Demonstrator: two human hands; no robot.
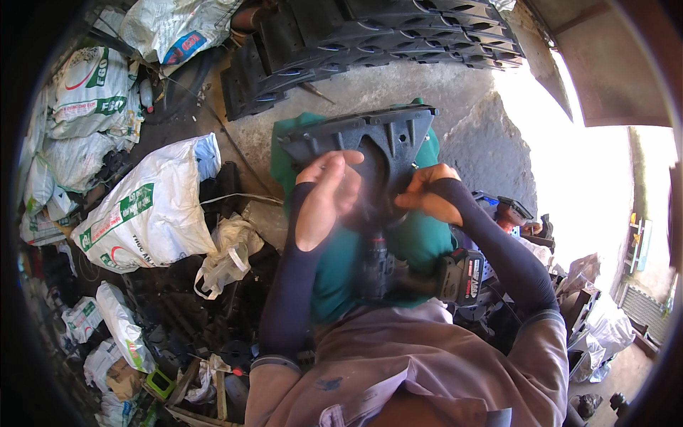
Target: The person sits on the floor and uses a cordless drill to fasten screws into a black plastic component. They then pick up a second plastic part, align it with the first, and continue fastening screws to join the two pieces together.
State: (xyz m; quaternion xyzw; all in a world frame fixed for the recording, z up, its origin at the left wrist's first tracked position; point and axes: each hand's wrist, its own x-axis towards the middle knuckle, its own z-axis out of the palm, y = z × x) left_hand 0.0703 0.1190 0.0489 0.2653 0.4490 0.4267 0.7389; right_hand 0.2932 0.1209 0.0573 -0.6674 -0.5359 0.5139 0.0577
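Note:
A black moulded plastic part (384, 153) rests across my green-clad thighs, its ribbed long edge facing away from me. My left hand (329, 188) is over its left half, fingers loosely apart and partly blurred, with nothing visible in them. At the right edge of the part, my right hand (432, 193) has its fingers curled and pressed together; whatever they may hold is hidden. Small metal screws (415, 165) show close to that hand. Between my legs lies a black cordless drill (375, 267) with a red ring. Beside my right thigh is a black-and-red battery pack (462, 277).
More black moulded parts (370, 43) are stacked on the concrete floor ahead. White printed sacks (153, 206) and a crumpled plastic bag (231, 252) lie to the left. Another tool (514, 212) and assorted clutter sit at my right. Bright light falls on the floor at right.

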